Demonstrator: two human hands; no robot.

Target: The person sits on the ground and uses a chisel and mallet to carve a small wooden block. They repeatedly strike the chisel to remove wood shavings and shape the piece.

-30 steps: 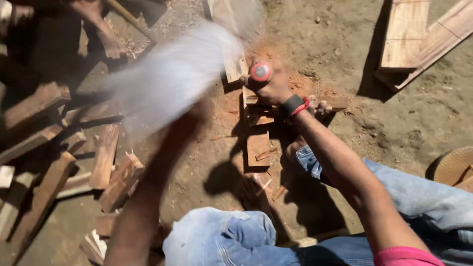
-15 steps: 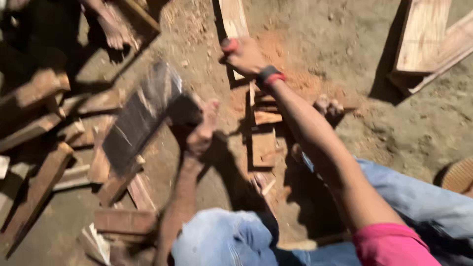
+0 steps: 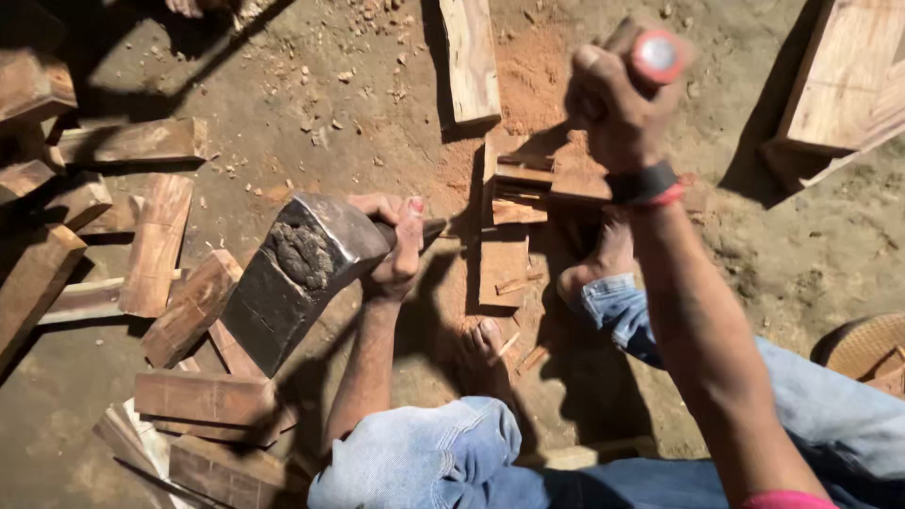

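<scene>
My left hand grips a short handle right behind a heavy dark metal axe head, which hangs over the split wood on the left. My right hand is raised close to the camera, shut on a tool with a round red end; the rest of that tool is hidden by my fingers. A black and red band sits on that wrist. Below my right hand lie reddish wood blocks on the dirt, beside my bare feet.
Several split wood pieces are piled at the left. A pale plank lies at the top centre, thicker boards at the top right. A woven basket shows at the right edge. My jeans-clad knees fill the bottom.
The axe head has come down and turned toward the camera, held close to my left knee. My right hand has lifted off the wood blocks and risen toward the camera with the red-ended tool.
</scene>
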